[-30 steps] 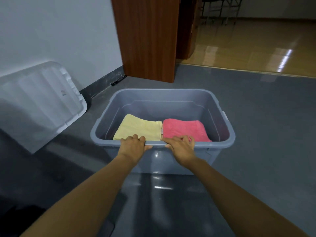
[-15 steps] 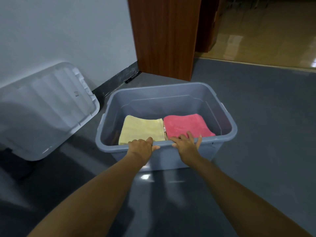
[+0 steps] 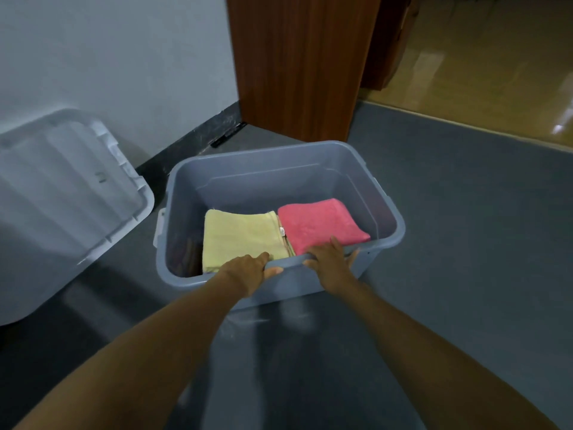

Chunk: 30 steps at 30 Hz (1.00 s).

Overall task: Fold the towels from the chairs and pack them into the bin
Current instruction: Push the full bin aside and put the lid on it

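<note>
- Since a second ago the grey bin [image 3: 400,226] has swung on the floor [image 3: 471,274], skewed toward the lid [image 3: 68,193].
- Left hand [image 3: 248,271] curls over its near rim; right hand [image 3: 331,262] lies splayed there, above the pink towel [image 3: 319,223] beside the yellow towel [image 3: 240,234].
- Stiff, probably light, slides easily; hold the rim.
- Open floor right; door [image 3: 297,66] behind.
</note>
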Motion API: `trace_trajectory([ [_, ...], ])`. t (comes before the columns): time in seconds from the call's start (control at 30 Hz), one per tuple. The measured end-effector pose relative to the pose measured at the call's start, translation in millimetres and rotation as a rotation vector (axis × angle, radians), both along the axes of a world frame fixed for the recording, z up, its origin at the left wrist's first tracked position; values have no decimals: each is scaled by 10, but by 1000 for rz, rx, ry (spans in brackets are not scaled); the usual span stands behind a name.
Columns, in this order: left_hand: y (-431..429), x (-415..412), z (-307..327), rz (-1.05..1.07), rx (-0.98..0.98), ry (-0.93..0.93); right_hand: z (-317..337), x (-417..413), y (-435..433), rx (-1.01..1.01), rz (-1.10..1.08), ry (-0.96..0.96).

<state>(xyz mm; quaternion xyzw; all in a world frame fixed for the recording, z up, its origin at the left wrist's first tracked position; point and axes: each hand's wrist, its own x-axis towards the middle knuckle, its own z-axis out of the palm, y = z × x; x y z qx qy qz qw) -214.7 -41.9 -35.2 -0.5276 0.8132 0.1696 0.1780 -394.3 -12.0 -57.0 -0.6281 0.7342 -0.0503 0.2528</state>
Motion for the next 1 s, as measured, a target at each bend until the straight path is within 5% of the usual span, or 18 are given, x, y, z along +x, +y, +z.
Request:
trace_trajectory([
  [0.23,-893,-109,66,119,147,21,278,-33,-893,59,68,96],
  [0.5,-1416,-213,62,109,-135,-95,123,-233,-1716,-11,260,128],
  [1.0,-977,359,46,545,-79,-70,121,369,-2035,-126,781,133],
])
